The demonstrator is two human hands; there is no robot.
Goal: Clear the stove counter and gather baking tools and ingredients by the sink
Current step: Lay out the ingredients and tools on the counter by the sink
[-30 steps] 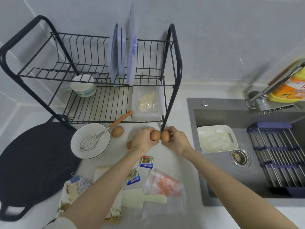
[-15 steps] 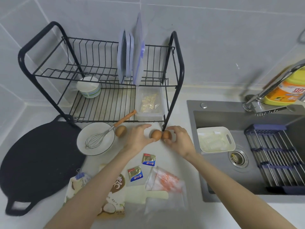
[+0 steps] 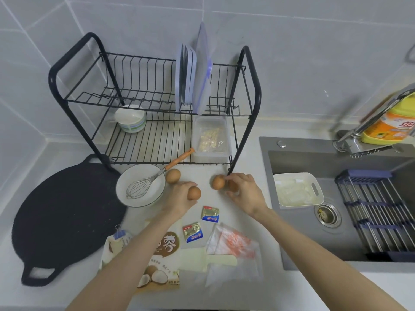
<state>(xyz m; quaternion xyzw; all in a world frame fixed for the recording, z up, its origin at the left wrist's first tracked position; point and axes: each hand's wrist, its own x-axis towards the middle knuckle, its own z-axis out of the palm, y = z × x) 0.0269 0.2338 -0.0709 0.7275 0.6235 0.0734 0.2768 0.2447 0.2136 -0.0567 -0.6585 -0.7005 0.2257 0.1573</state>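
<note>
Several brown eggs lie on the white counter in front of the dish rack (image 3: 244, 90). My left hand (image 3: 179, 198) holds one egg (image 3: 194, 193) at its fingertips, just right of the white bowl (image 3: 125, 187) with the whisk (image 3: 143, 186). My right hand (image 3: 243, 194) curls over a partly hidden egg (image 3: 232, 186), and its fingertips touch a second egg (image 3: 218, 182). Another egg (image 3: 173, 175) rests against the bowl's rim. Nearer me lie two butter packets (image 3: 210, 213), a coconut bag (image 3: 161, 254), a clear bag (image 3: 233, 241) with orange contents and a pale spatula (image 3: 208, 259).
A black griddle pan (image 3: 62, 212) lies at the left. The rack holds a small bowl (image 3: 131, 122), upright boards and a lidded container (image 3: 211, 140). To the right is the sink (image 3: 381, 259) with a white tray (image 3: 314, 189), a blue drying rack (image 3: 379, 212), the faucet (image 3: 368, 122) and a yellow soap bottle (image 3: 393, 124).
My left hand has drawn left, away from the pair of eggs, and now holds a separate egg. My right hand stays at the two eggs by the rack's leg.
</note>
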